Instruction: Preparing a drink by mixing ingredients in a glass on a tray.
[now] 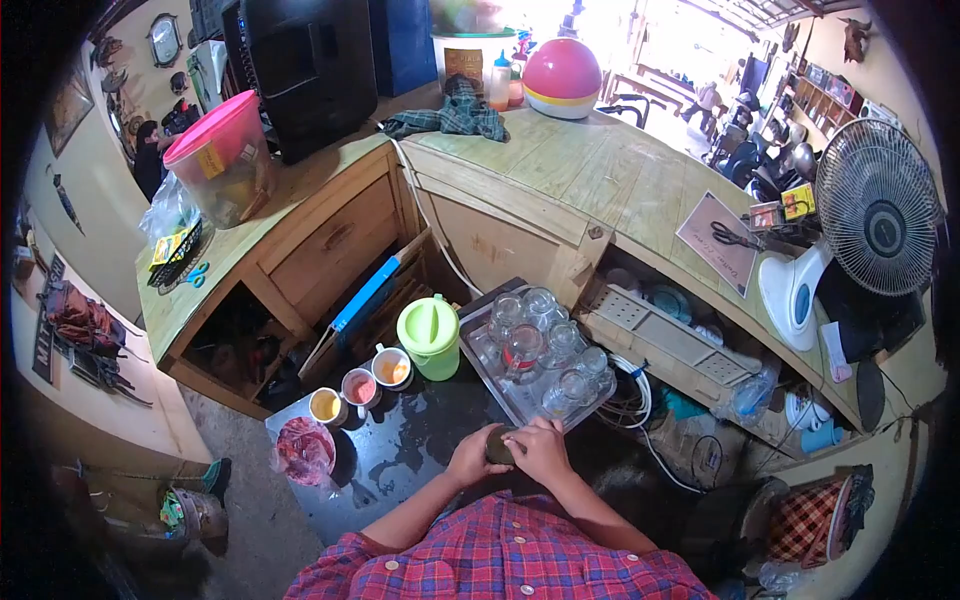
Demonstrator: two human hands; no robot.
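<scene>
Close in front of my chest, my left hand (478,457) is closed around the side of a small dark olive-brown rounded thing (498,447), whose kind I cannot make out. My right hand (541,452) has its fingers closed on the other side of it. Just beyond them a metal tray (522,402) bears several upside-down clear glass mugs (523,346). To the left of the tray stands a light green lidded pitcher (430,338). Beside that are three cups with coloured contents: an orange one (393,370), a pink one (360,389) and a yellow one (326,406).
The dark tabletop (400,450) is wet in patches. A reddish plastic-wrapped bundle (304,450) lies at its left edge. A wooden counter (600,165) wraps around beyond, with a fan (880,200), scissors (735,236), a ball-shaped pink container (563,78) and a pink-lidded tub (225,165).
</scene>
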